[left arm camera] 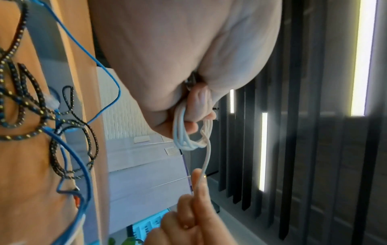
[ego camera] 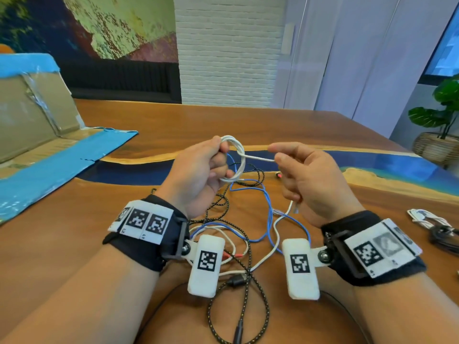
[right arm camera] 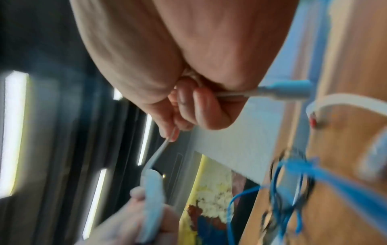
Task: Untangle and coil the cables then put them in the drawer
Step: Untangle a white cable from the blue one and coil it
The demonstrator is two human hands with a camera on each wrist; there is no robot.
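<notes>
My left hand (ego camera: 211, 167) is raised above the table and grips a small coil of white cable (ego camera: 236, 157), looped round its fingers (left arm camera: 194, 106). The loose end of that white cable (left arm camera: 206, 159) runs right to my right hand (ego camera: 295, 167), which pinches it between thumb and fingers; its plug (ego camera: 296, 208) hangs below the palm. Under both hands a tangle lies on the wooden table (ego camera: 310, 127): a blue cable (ego camera: 269, 209), a black braided cable (ego camera: 250, 289) and another white cable (ego camera: 263, 261). The right wrist view is blurred.
A flattened cardboard box with blue tape (ego camera: 37, 135) lies at the left. Bundled white and black cables (ego camera: 432, 224) sit at the table's right edge. A potted plant (ego camera: 439, 125) stands beyond the right side. No drawer is in view.
</notes>
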